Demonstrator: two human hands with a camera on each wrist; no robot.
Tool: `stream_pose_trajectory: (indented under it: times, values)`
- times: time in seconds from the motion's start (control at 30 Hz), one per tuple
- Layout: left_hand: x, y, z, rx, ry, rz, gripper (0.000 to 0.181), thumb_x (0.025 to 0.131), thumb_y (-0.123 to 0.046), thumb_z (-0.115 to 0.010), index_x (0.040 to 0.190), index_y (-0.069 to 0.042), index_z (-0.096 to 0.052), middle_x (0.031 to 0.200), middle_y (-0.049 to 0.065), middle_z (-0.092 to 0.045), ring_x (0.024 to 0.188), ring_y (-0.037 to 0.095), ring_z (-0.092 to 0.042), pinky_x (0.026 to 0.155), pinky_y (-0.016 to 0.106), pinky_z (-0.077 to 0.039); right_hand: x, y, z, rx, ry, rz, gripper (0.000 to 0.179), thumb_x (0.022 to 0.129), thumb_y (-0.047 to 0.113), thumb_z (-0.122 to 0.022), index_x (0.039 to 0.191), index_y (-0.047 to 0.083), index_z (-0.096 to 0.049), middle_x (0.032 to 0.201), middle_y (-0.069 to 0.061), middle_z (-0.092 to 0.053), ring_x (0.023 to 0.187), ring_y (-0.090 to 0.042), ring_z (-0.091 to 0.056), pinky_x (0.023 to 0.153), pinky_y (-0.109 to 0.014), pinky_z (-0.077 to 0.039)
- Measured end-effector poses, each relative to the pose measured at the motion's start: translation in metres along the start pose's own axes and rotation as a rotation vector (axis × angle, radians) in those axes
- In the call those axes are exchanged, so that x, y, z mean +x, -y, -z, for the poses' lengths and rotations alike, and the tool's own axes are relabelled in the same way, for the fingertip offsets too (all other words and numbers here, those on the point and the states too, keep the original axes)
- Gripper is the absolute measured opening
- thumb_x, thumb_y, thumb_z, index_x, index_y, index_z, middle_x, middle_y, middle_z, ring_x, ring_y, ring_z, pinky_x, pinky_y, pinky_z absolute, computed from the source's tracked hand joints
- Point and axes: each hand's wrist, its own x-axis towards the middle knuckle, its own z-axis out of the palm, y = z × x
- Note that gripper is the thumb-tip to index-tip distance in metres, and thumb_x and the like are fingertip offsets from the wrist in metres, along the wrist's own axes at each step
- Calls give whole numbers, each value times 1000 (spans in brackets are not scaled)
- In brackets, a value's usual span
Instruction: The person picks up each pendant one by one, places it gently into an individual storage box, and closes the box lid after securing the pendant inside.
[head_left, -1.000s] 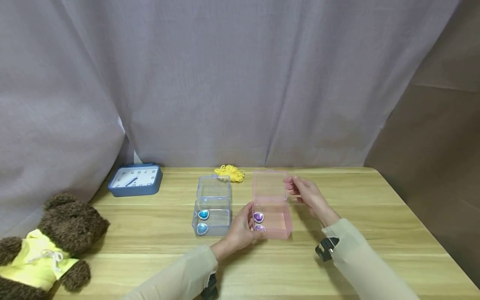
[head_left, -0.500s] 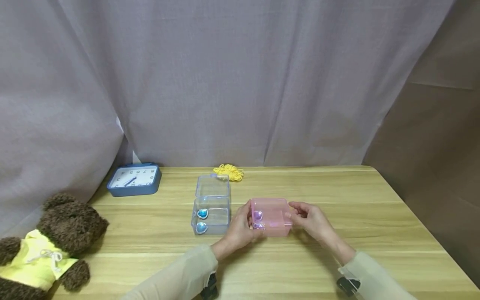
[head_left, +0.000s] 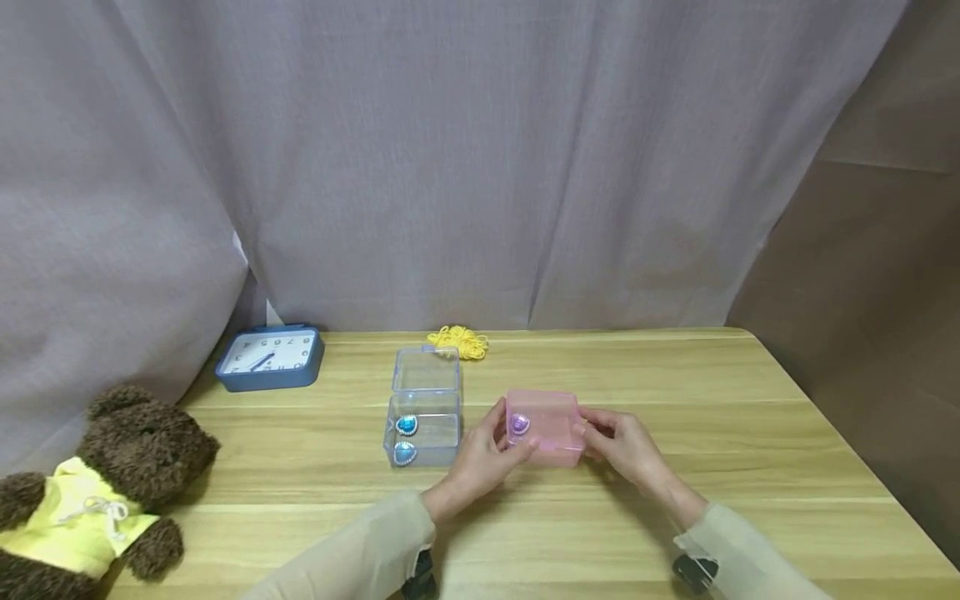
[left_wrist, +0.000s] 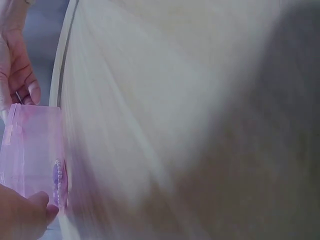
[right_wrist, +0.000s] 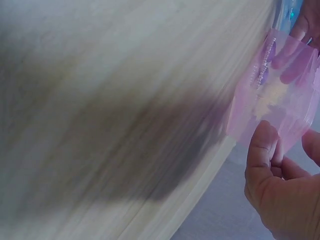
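Note:
A translucent pink plastic box point(head_left: 553, 421), its lid down, is held between both hands. Through the lid a purple gem point(head_left: 519, 424) with a beaded rim shows at the left end; the left wrist view shows purple pieces there too. My left hand point(head_left: 477, 454) grips the box's left end, thumb along the front of the lid. At the opposite end my right hand point(head_left: 624, 443) holds the side between thumb and fingers. To the left stands a translucent blue box point(head_left: 438, 457), lid raised, with two blue gems point(head_left: 406, 439) inside.
Behind the blue box lies a bundle of yellow cord point(head_left: 459, 342). A blue clock point(head_left: 272, 358) rests at the back left, and a brown teddy bear point(head_left: 142, 450) in a yellow top sits at the left. Grey curtain point(head_left: 420, 167) hangs behind the wooden table point(head_left: 712, 400).
The pink box's lid has swung down from upright onto the box, with my right hand coming down to its right side. My left thumb has moved onto the lid's front.

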Motion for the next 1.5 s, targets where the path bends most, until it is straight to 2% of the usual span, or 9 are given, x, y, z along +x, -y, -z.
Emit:
stream_pose_trajectory:
  times: [0.13,0.37,0.53,0.83,0.97,1.07,1.2,1.3,1.5]
  values:
    - [-2,0,0,0,-39,5,60,97,-24,-52,142,9,-29,139,24,-44,128,33,-46,111,41,-36,-1,0,0,0,7,-5,40,93,8,-56,127,-13,-49,121,-31,-57,89,-21,-63,67,-23,-60]
    - [-2,3,-4,-52,-59,-23,62,94,-18,-57,142,9,-29,140,25,-41,129,33,-44,108,39,-38,0,-1,-2,10,2,-2,38,93,2,-54,127,-14,-49,120,-32,-56,92,-25,-63,71,-25,-60]
    - [-1,4,-6,-6,-77,-36,62,92,-14,-58,140,11,-30,137,26,-44,126,33,-47,107,38,-39,0,-2,-2,-21,-16,5,38,92,0,-54,127,-13,-49,115,-31,-59,84,-18,-62,67,-23,-60]
    - [-4,-15,1,76,-67,14,62,97,-24,-52,142,10,-27,138,27,-44,120,34,-52,108,43,-40,2,-3,3,82,14,-71,42,97,4,-48,133,-16,-39,121,-33,-54,95,-24,-64,77,-25,-59]
    - [-8,-38,27,31,-14,-80,61,98,-24,-49,144,8,-24,148,25,-29,132,38,-38,110,43,-37,13,17,13,150,-70,-53,43,99,10,-45,134,-15,-39,116,-29,-56,88,-11,-62,79,-22,-58]
    - [-9,-48,61,4,-35,-110,64,94,-19,-56,144,6,-25,150,22,-26,136,36,-32,110,40,-35,29,43,12,214,-106,-3,40,99,9,-46,131,-14,-43,102,-16,-61,80,-3,-60,76,-18,-58]
    - [-15,-39,112,-50,-90,-23,73,88,-12,-65,146,6,-22,153,19,-23,140,33,-25,115,39,-28,52,70,-9,331,-37,-21,39,97,5,-48,131,-14,-44,88,-1,-61,74,-1,-59,75,-16,-57]
    - [-25,-24,143,-73,-62,70,81,86,-10,-67,147,5,-16,155,19,-16,142,35,-18,117,41,-23,69,82,-30,399,36,-78,39,97,5,-47,131,-15,-42,83,2,-59,72,-2,-58,72,-15,-58]
    - [-44,3,165,-74,99,193,94,83,-11,-72,147,8,-6,155,25,-6,140,41,-14,116,43,-22,98,94,-69,463,111,-166,42,97,3,-47,133,-16,-39,83,-4,-59,67,-4,-56,63,-15,-57]
